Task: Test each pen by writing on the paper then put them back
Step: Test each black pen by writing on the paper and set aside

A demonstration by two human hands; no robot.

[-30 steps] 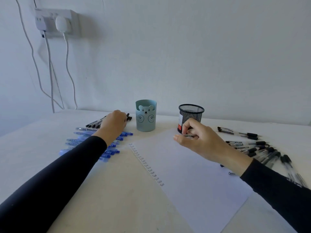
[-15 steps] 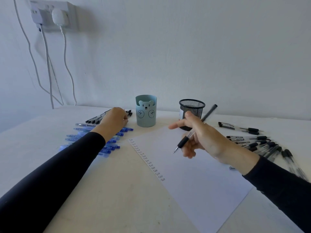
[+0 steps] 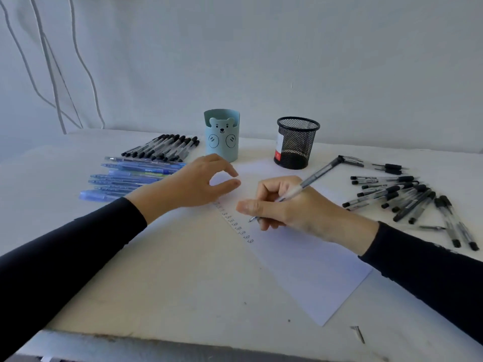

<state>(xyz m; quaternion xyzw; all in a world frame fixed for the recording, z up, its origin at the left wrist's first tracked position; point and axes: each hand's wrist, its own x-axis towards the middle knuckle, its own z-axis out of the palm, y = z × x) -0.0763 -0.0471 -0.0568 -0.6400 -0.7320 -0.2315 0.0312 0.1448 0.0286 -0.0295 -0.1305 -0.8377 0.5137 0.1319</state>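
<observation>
A white sheet of paper [image 3: 308,270] lies on the table with a column of small written words along its left edge. My right hand [image 3: 285,205] grips a clear pen with a black cap on its back end [image 3: 313,177], tip down at the paper beside that column. My left hand [image 3: 198,184] hovers over the paper's upper left corner, fingers curled apart and holding nothing. Blue pens [image 3: 130,176] and a row of black pens [image 3: 164,147] lie to the left. A loose pile of black pens [image 3: 402,194] lies to the right.
A light blue bear-faced pen cup [image 3: 222,138] and a black mesh pen cup [image 3: 296,142] stand behind the paper. White cables [image 3: 52,74] hang down the wall at the left. A small pen part [image 3: 358,333] lies near the table's front edge.
My right hand turned the pen into a writing grip and lowered its tip to the paper. My left hand left the pens at the left and came over the paper's corner. The camera tilted down.
</observation>
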